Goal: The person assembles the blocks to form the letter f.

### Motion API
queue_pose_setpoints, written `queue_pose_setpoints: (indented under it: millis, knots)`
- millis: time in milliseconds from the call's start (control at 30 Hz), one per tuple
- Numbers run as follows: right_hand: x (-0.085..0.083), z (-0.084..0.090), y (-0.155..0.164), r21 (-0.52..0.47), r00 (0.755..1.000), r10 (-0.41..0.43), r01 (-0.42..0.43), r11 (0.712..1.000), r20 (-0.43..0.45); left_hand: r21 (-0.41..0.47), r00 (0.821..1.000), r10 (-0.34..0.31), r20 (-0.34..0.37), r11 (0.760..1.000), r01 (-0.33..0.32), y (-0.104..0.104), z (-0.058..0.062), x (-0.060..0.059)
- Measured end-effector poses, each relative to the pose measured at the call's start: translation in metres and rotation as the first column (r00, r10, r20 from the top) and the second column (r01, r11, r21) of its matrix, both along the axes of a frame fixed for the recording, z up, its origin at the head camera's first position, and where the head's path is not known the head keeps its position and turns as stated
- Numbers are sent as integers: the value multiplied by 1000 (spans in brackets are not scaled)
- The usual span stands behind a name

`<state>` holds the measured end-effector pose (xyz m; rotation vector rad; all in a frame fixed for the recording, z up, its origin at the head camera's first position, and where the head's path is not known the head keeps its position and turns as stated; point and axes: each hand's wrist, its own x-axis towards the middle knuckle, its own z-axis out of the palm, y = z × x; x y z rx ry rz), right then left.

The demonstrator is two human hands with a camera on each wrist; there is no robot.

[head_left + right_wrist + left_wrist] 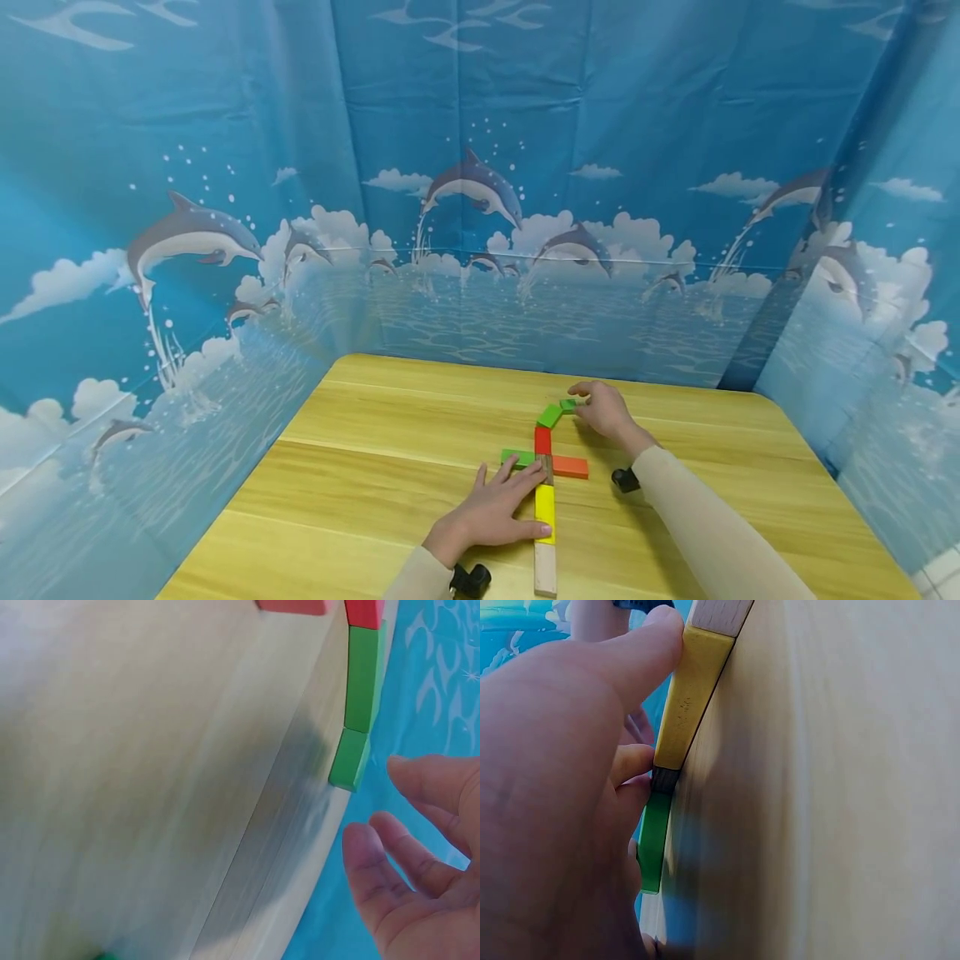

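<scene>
Plain wooden block [545, 570] cut off at 6 o'clock. Left hand [495, 510] flat, fingers straight, thumb touching yellow rectangular wooden block [545, 512]. Right hand [603, 410] fingers relaxed, released beside small green wooden block [567, 405].

a: pale wooden surface [375, 467], grain running side to side. anything lying on it?

b: flat coloured blocks, laid end to end in a line: plain wood block [545, 571] nearest, then yellow block [545, 507], red block [542, 440], two green blocks [550, 415] angling right at the far end.

a: crossing pieces?

b: green crossbar [517, 457] left, orange block [570, 467] right, both flat. left hand [498, 508] also flat on the boards.
</scene>
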<state>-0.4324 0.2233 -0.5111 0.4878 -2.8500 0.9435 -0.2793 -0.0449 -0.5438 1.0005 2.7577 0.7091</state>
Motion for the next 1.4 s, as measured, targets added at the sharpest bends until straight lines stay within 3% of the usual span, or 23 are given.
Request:
queue_pose_setpoints:
  millis: [400,700,1100,1400]
  knots:
    - [26,10,17,-63,1000,-4,4,998,-7,11,1000,-2,8,1000,2,-1,-4,0]
    - [46,20,32,-105,996,-25,17,994,-81,23,1000,2,19,1000,-3,-2,1,0]
    - [77,16,58,-161,983,-101,76,984,-153,34,1000,-8,14,999,8,-1,-1,1]
    - [100,12,76,-180,984,-126,103,978,-124,31,1000,-10,15,999,10,-2,-2,0]
